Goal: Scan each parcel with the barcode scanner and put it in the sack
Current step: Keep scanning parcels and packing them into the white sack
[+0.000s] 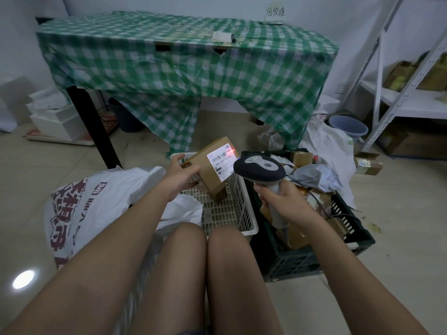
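floor: glossy beige tile, a lamp glare bottom left; person sits low, bare knees in the middle
table [169, 56]: back of the room, draped in a green-and-white check cloth with a plastic sheen; black leg on the left
sack [96, 201]: white woven plastic with red and dark print, slumped on the floor at left, mouth facing the basket
left hand [180, 176]: arm reaching forward, fingers curled around the left end of the box, thumb on top
box [212, 165]: brown cardboard parcel, held tilted over the basket; white label faces the scanner, red laser line on the barcode
basket [242, 213]: cream plastic, slotted walls, in front of the knees
scanner [260, 169]: dark rounded head, grey handle, pointing at the label, just beside the box
right hand [280, 199]: fingers wrapped tight on the handle
crate [302, 259]: dark green lattice plastic, holding more cardboard parcels and a grey bag
shelf [399, 93]: white metal rack at right, boxes on it
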`<state>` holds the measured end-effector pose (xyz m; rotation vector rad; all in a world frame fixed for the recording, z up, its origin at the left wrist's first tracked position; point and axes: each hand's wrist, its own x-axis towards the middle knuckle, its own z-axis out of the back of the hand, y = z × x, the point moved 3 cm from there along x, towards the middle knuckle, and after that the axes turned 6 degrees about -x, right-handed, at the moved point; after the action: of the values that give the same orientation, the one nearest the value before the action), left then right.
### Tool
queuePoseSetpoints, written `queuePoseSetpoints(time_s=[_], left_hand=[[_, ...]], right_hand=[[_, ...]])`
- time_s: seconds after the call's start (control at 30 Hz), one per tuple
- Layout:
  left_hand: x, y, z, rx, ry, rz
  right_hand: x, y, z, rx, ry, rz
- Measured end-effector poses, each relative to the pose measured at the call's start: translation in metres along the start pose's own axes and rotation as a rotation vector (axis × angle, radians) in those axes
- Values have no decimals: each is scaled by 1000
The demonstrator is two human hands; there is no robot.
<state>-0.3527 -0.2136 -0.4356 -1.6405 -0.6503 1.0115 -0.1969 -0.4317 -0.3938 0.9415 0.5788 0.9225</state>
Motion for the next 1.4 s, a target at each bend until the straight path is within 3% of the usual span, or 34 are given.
queuePoseSetpoints(time_s=[0.2,0.3,0.53,0.77,0.97,1.07,1.13,1.17,1.3,1.4], left_hand=[[-12,-6,17,0,6,-42],[-21,-11,32,15,8,-65],[-48,-16,64,-42,86,-23],[-58,-8,95,-86,156,9],[-55,-5,104,-95,159,-9],[-58,-15,115,66,-117,-222],[-58,-20,132,315,-383,-438],[-56,-18,139,475,-428,-490],[-44,9,151,1081,-222,-253],[-45,8,163,916,-304,-368]], right_hand=[[20,3,-5,201,-261,-92],[41,8,-11,272,-318,-127],[72,33,-55,479,-13,-105],[76,46,-82,436,226,-32],[84,51,-94,431,185,-53],[89,51,-94,474,90,-68],[92,49,-94,456,50,-62],[92,48,-95,429,45,-58],[91,39,-106,315,64,-50],[87,39,-120,269,82,-18]])
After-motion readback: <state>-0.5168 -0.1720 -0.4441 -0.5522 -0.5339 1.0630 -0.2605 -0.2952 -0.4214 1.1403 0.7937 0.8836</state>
